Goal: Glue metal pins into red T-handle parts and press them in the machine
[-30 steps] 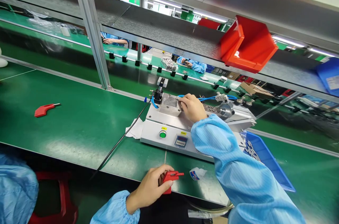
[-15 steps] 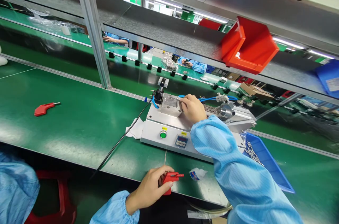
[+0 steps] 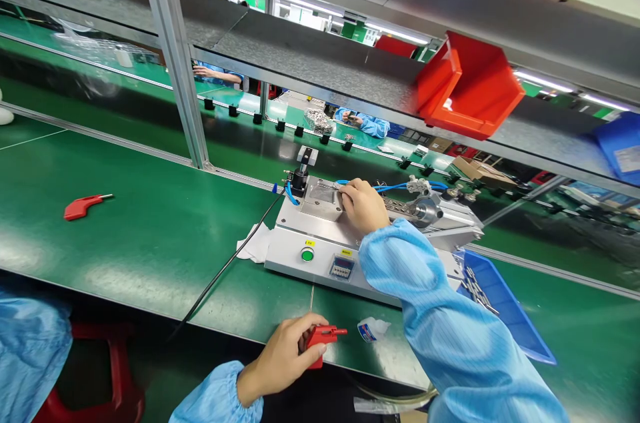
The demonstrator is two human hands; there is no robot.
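My left hand (image 3: 285, 356) is wrapped round a red plastic piece (image 3: 320, 341) at the table's front edge. My right hand (image 3: 365, 205) reaches over a grey machine (image 3: 315, 229), its fingers closed at the right side of the metal block (image 3: 323, 199); what they hold, if anything, is hidden. The machine's front has a green button (image 3: 307, 254) and a small counter (image 3: 343, 267). A small white bottle with a blue label (image 3: 373, 329) lies right of my left hand. A blue tray (image 3: 515, 316) with several metal pins stands right of the machine.
Another red piece with a metal tip (image 3: 83, 207) lies at the left. A black cable (image 3: 227, 263) crosses the table beside white tissue (image 3: 256, 244). A red bin (image 3: 470, 89) sits on the shelf above. A blue sleeve (image 3: 30, 349) shows at lower left; people work across the line.
The blue sleeve at the lower left has shifted slightly left. Both my hands have stayed where they were.
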